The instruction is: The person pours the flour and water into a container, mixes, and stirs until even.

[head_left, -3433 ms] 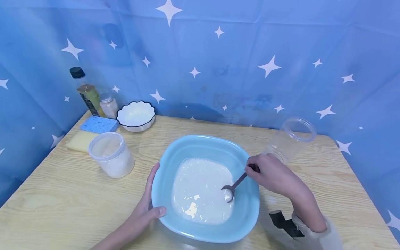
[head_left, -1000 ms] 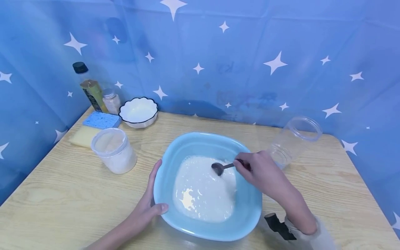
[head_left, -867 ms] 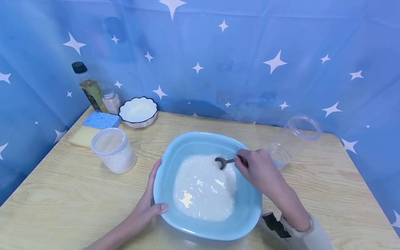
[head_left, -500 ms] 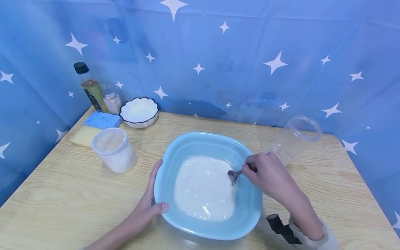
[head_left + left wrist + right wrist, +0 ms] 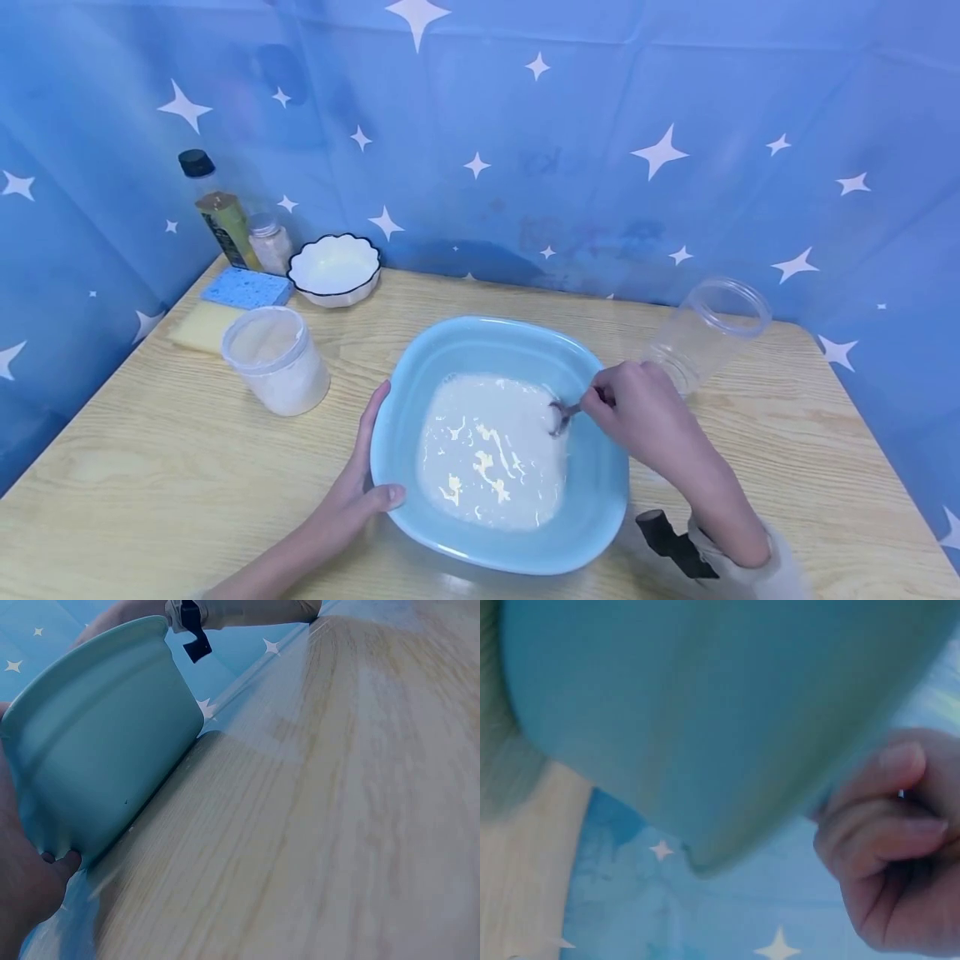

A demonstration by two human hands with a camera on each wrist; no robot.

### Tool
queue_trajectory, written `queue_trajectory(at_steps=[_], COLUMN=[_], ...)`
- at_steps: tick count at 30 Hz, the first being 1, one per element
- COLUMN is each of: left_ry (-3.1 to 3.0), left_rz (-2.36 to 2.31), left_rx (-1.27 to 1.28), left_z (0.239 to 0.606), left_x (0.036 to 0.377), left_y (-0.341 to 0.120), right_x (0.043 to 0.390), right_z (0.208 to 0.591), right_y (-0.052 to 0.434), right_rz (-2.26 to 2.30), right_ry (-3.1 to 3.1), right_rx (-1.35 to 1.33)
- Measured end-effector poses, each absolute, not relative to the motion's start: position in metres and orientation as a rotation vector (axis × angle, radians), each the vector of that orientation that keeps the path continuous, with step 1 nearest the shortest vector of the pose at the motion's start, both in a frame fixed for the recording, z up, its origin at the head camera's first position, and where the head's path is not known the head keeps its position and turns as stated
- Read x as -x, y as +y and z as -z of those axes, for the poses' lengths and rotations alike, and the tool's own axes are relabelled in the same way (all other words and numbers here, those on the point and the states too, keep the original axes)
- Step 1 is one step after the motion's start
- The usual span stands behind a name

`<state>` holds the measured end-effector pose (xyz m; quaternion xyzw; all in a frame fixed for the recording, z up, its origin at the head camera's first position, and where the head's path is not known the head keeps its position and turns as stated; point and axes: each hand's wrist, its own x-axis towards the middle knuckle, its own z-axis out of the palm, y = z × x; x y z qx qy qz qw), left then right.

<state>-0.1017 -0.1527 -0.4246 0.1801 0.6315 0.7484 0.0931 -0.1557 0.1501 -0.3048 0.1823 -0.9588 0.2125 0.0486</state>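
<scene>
A light blue basin [image 5: 585,517] stands mid-table and holds white milky liquid [image 5: 487,454]. My right hand [image 5: 633,408] pinches the handle of a metal spoon [image 5: 561,413] whose bowl dips into the liquid at the right side. My left hand [image 5: 356,496] holds the basin's left rim, thumb over the edge. In the left wrist view the basin's outer wall [image 5: 97,750] fills the left with my left hand [image 5: 30,889] against it. The right wrist view is blurred: the basin's wall [image 5: 705,712] and the curled fingers [image 5: 889,851] of my right hand show.
A clear empty jar [image 5: 701,333] stands right behind my right hand. At left a plastic tub of white powder [image 5: 276,360], a blue sponge [image 5: 243,288] and yellow sponge [image 5: 197,327], a white scalloped bowl [image 5: 333,268], a small jar [image 5: 268,242] and a bottle [image 5: 217,212].
My right hand has carried the spoon round the liquid, from the near right to the far side and back to the right edge. The liquid's surface swirls. The left hand has stayed put.
</scene>
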Motion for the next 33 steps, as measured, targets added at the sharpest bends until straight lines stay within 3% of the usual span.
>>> queue_trajectory(at_steps=[5, 13, 24, 33], left_ry=[1.890, 1.854, 1.849, 1.864], left_rz=[-2.215, -2.242, -2.244, -2.236], left_rx=[-0.523, -0.545, -0.530, -0.548], left_z=[0.425, 0.425, 0.424, 0.422], left_x=[0.102, 0.103, 0.102, 0.102], left_y=[-0.152, -0.152, -0.152, -0.152], right_x=[0.156, 0.166, 0.167, 0.158], right_z=[0.306, 0.308, 0.308, 0.305], right_y=[0.147, 0.156, 0.154, 0.148], right_rz=[-0.789, -0.711, -0.936, -0.652], right_ry=[-2.876, -2.924, -2.940, -2.900], right_rx=[-0.636, -0.499, -0.541, -0.622])
